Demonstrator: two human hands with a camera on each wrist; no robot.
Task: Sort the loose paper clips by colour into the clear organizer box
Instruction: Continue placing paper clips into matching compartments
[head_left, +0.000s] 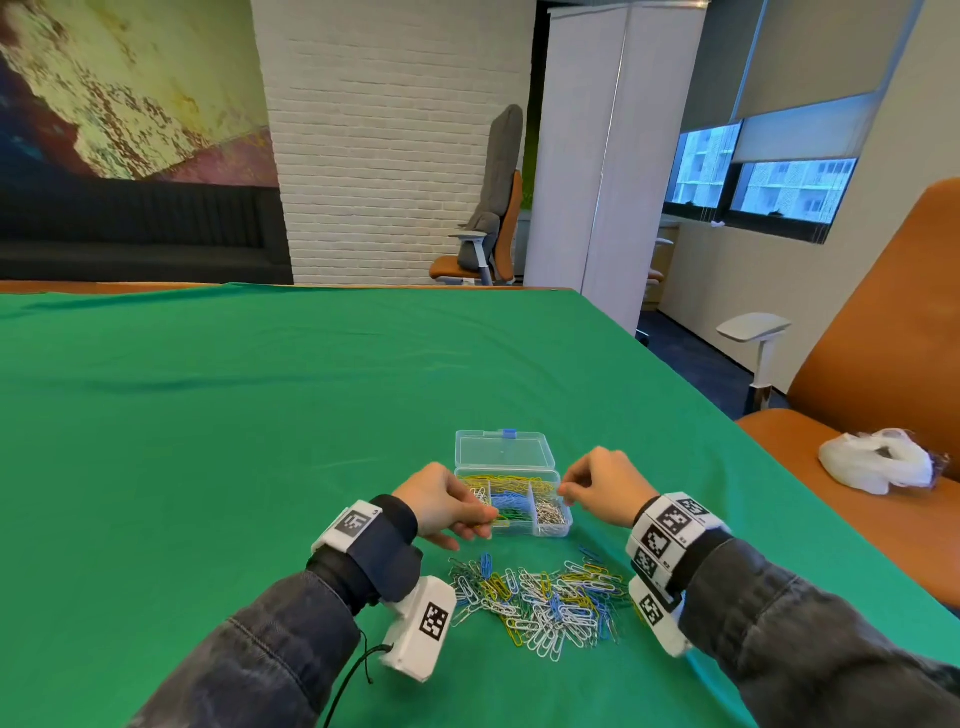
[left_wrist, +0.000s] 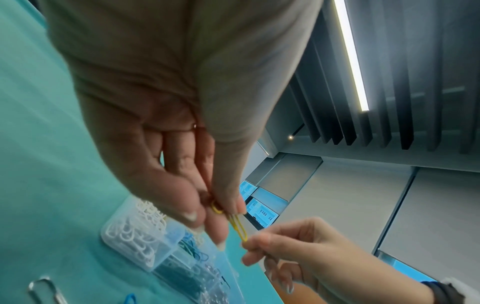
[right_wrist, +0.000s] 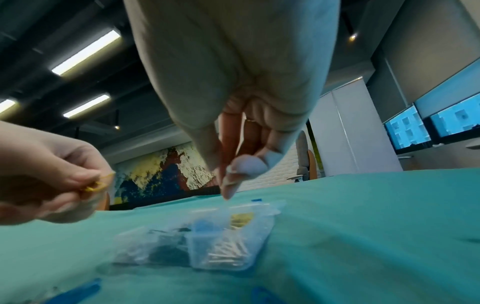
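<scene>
Green cloth surface (head_left: 260, 415), office room behind. Box (head_left: 511, 486) lies open near the front edge, lid flat behind it; compartments already hold yellow, blue, green, white and silver clips. Loose pile (head_left: 545, 597) of mixed clips sits just in front of the box, between the wrists.

Left hand (head_left: 441, 501) is over the box's left side, thumb and fingers pinching yellow clips (left_wrist: 237, 224); the left wrist view shows at least two, seemingly hooked together. Right hand (head_left: 605, 486) is over the box's right side, fingertips closed in a pinch. In the left wrist view they look to meet the far end of a yellow clip; the right wrist view shows nothing held, so what it grips I cannot tell.

Judgement: step in hand is dropping yellows, possibly after unhooking them. To do it well:
- slide one clip along the other's loop, don't yank; wire bends
- release low over the yellow compartment at the back, so nothing bounces into blue or silver
- keep wrists off the pile
</scene>
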